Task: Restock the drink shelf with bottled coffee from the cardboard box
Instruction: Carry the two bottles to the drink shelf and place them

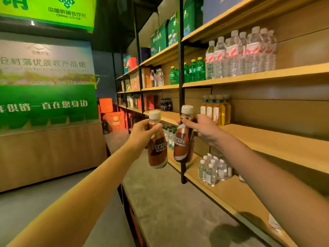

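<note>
Hands raised: left hand (pixel 140 132) grips coffee bottle (pixel 157 148); right hand (pixel 203 130) grips second bottle (pixel 183 145).

Your left hand (pixel 140 133) grips a brown, white-capped plastic coffee bottle (pixel 157 148) by its neck; your right hand (pixel 203 130) grips a second brown coffee bottle (pixel 183 147) likewise. Both hang upright, just beside each other, before the wooden shelf's (pixel 277 145) front edge.

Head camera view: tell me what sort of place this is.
Most likely a small shop: wooden shelves stocked with water bottles and green soda bottles, plus a green co-op sign overhead.
</note>
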`<state>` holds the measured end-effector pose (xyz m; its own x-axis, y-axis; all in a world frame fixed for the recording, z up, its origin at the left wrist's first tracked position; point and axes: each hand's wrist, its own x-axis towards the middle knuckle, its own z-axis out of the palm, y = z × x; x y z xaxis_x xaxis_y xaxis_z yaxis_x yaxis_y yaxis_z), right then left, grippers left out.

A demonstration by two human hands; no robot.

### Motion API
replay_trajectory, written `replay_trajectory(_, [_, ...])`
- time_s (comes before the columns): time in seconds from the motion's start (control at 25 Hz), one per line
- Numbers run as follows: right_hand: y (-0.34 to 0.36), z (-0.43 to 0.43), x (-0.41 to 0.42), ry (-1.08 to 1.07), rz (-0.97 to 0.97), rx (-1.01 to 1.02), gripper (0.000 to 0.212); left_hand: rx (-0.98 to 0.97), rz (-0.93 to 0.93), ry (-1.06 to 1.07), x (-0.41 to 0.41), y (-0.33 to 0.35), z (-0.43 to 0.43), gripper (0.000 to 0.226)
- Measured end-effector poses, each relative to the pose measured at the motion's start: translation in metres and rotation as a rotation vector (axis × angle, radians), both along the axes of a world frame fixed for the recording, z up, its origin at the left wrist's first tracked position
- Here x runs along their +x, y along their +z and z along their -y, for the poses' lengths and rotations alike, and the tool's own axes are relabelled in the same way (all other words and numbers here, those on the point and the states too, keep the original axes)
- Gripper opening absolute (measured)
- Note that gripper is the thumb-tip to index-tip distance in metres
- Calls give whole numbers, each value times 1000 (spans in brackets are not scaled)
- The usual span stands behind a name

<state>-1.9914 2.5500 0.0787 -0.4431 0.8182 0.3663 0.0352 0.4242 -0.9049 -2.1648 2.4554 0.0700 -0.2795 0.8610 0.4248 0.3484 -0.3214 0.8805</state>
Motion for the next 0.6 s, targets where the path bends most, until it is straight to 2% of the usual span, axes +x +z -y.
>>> replay_trajectory(0.16, [11, -104, 5, -87, -21, -36, 10, -16, 31, -109, -10, 1, -129, 29])
replay_trajectory(0.32, [15, -170, 26, -197, -17, -61, 19, -43, 8, -240, 6, 0, -228, 29])
replay_trajectory(0.44, [9, -213, 51, -312, -19, -72, 7, -57, -22, -411, 31, -3, -300, 26])
replay_trajectory(0.6, [2, -246, 90, -455, -35, -98, 12, -37, -27, -583, 70, -3, -372, 33])
